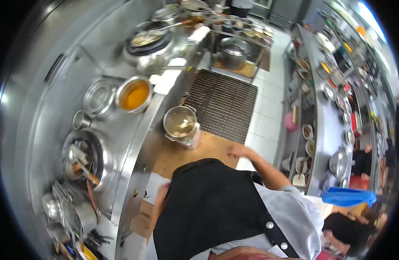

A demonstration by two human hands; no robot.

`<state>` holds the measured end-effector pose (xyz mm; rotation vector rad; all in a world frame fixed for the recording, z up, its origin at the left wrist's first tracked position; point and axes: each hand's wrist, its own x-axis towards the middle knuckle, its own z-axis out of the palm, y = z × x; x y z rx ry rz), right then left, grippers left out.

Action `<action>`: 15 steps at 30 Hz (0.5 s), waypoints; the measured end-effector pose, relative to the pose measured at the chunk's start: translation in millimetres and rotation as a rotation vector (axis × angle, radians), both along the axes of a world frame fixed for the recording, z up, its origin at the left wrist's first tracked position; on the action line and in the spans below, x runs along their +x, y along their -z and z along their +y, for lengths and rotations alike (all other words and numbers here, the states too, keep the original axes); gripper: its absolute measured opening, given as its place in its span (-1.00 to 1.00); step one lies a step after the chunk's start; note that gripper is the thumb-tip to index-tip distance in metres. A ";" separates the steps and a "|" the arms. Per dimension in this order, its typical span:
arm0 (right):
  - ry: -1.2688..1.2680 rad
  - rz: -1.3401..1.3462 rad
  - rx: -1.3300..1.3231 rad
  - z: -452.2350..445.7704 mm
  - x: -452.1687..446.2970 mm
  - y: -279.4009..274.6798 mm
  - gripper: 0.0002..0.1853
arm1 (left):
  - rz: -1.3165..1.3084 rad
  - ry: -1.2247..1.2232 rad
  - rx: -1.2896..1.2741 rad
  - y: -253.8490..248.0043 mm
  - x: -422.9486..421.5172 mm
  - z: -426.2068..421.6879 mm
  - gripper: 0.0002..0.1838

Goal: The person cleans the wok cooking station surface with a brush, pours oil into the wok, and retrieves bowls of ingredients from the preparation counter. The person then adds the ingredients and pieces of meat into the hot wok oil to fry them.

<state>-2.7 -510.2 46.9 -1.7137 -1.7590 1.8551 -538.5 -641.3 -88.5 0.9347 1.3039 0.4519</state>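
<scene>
My right hand (pixel 237 151) hangs over the floor to the right of my black apron. It looks loosely bent, but its fingers are blurred. My left hand (pixel 162 194) is low beside the apron, mostly hidden by it, and its fingers do not show clearly. Ahead of me a metal pot (pixel 180 123) with two handles holds liquid and pale pieces. It stands on a support beside the counter, apart from both hands. On the counter, a metal pot of orange liquid (pixel 134 95) sits next to a strainer bowl (pixel 98 99).
Along the left runs a steel counter (pixel 126 149) with a wok burner (pixel 84 158), ladles and stacked pots. A floor grate (pixel 221 104) and cardboard (pixel 217 149) lie ahead. A large lidded pot (pixel 233 53) stands beyond. Shelving (pixel 325 112) with bowls lines the right; another person (pixel 349 232) is there.
</scene>
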 end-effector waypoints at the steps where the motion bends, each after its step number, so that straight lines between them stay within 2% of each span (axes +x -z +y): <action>1: 0.018 -0.056 0.299 22.5 24.9 -49.0 -0.69 | 0.243 -0.016 0.265 -106.0 32.0 49.4 -0.70; 2: 0.314 0.123 0.283 43.7 48.7 -83.3 -0.66 | 0.359 -0.058 0.427 -217.2 85.3 95.1 -0.71; 3: 0.553 0.339 0.439 55.7 65.4 -143.1 -0.58 | 0.308 -0.032 0.418 -273.2 104.7 142.7 -0.65; 4: 0.648 0.457 0.587 69.9 87.8 -198.0 -0.63 | 0.088 -0.064 0.511 -317.4 122.5 180.5 -0.61; 5: 0.769 0.430 0.688 64.9 99.4 -273.8 -0.59 | 0.020 -0.070 0.681 -377.1 151.4 212.1 -0.58; 6: 0.828 0.444 0.926 57.4 110.9 -335.2 -0.57 | 0.028 -0.034 0.812 -461.8 186.9 226.1 -0.61; 7: 0.855 0.417 1.123 45.2 120.7 -391.4 -0.60 | 0.167 0.013 1.008 -530.2 220.1 228.5 -0.59; 8: 0.905 0.251 1.363 31.0 141.1 -431.7 -0.68 | -0.284 0.045 1.168 -558.2 231.6 245.0 -0.62; 9: 0.696 0.604 1.541 20.0 196.4 -461.4 -0.62 | -0.635 0.335 1.370 -613.3 261.6 250.8 -0.61; 10: 0.079 -0.101 1.837 -45.7 228.0 -522.5 -0.69 | -0.723 0.456 1.559 -648.5 280.2 249.0 -0.62; 11: 0.076 -0.036 2.229 -58.3 172.5 -562.8 -0.69 | -0.790 0.525 1.716 -670.4 295.1 245.2 -0.62; 13: -0.223 -0.134 2.416 -62.0 125.7 -598.2 -0.68 | -0.921 0.622 1.990 -702.9 319.0 242.6 -0.63; 15: -0.527 -0.218 2.338 -55.7 92.5 -613.5 -0.67 | -1.032 0.639 2.156 -712.4 334.6 250.3 -0.64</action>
